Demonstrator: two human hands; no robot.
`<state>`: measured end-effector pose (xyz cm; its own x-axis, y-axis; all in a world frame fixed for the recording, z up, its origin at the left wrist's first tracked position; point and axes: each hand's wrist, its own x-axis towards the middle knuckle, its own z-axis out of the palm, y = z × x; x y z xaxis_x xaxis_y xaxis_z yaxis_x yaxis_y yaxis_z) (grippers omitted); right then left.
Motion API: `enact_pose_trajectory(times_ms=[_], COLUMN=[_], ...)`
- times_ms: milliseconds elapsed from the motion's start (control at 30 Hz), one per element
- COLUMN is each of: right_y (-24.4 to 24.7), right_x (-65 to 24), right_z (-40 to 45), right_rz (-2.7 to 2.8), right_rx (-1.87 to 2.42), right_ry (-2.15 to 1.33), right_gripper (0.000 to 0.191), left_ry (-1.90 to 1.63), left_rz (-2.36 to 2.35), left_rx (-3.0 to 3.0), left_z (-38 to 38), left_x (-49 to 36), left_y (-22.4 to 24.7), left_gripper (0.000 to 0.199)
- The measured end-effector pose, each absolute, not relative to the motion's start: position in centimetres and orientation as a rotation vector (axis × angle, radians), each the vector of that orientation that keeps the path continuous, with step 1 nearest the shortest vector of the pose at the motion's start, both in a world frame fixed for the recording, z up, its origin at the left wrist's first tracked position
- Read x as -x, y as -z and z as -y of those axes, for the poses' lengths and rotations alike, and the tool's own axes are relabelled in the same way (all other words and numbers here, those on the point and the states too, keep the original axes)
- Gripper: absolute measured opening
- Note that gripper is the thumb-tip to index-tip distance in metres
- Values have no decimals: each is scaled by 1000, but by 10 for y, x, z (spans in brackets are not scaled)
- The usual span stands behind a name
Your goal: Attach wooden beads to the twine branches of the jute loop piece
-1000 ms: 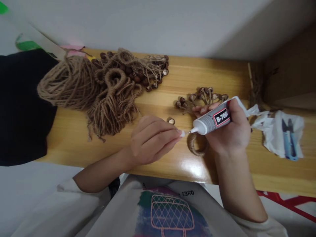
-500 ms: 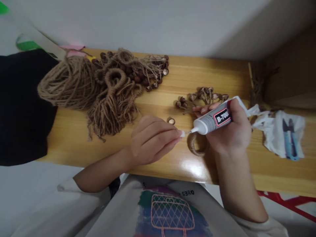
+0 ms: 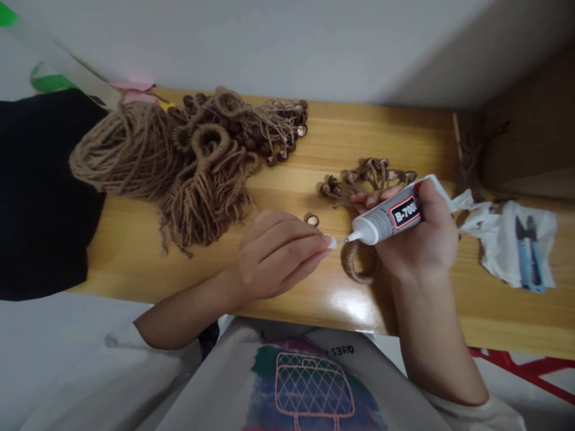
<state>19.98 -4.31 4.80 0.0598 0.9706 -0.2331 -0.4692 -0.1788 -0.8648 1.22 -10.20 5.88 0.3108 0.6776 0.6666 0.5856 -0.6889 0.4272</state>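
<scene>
My right hand (image 3: 426, 245) is wrapped around a grey and white glue tube (image 3: 381, 220) marked B-7000, its nozzle pointing left. In a pinch, my left hand (image 3: 283, 254) holds the small white glue cap (image 3: 333, 243), whose thin pin is close to the nozzle tip; whether they touch I cannot tell. Below the tube lies a cord-wrapped ring (image 3: 351, 266), partly hidden by my right hand. A single nutshell cap (image 3: 311, 219) rests on the table just beyond my left fingers. Several brown shell caps on cords (image 3: 375, 172) lie behind the tube.
On the left are a big twine ball (image 3: 128, 152), tasselled cord pieces (image 3: 204, 185) and corded brown beads (image 3: 251, 134). Black cloth (image 3: 42, 191) covers the table's left end. Blue-handled snips (image 3: 530, 257) lie on a white plastic bag (image 3: 498, 239) at right, near a cardboard box (image 3: 534, 131).
</scene>
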Motion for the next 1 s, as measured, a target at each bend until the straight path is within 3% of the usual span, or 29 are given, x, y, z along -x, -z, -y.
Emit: enact_pose_trajectory(times_ms=[167, 700, 1000], right_y=[-49, -44, -45], right_x=[-200, -203, -203], right_z=[44, 42, 41], right_rz=[674, 686, 686], right_rx=[1042, 1022, 1010], right_ry=[-1486, -1483, -1486], right_gripper=[30, 47, 41], left_ry=[-1318, -1314, -1307], left_rz=[-1195, -1195, -1195], left_rx=[-2457, -2473, -2471], left_z=[102, 102, 102], left_x=[-12, -12, -11], left_y=[-58, -58, -59], left_gripper=[12, 13, 12])
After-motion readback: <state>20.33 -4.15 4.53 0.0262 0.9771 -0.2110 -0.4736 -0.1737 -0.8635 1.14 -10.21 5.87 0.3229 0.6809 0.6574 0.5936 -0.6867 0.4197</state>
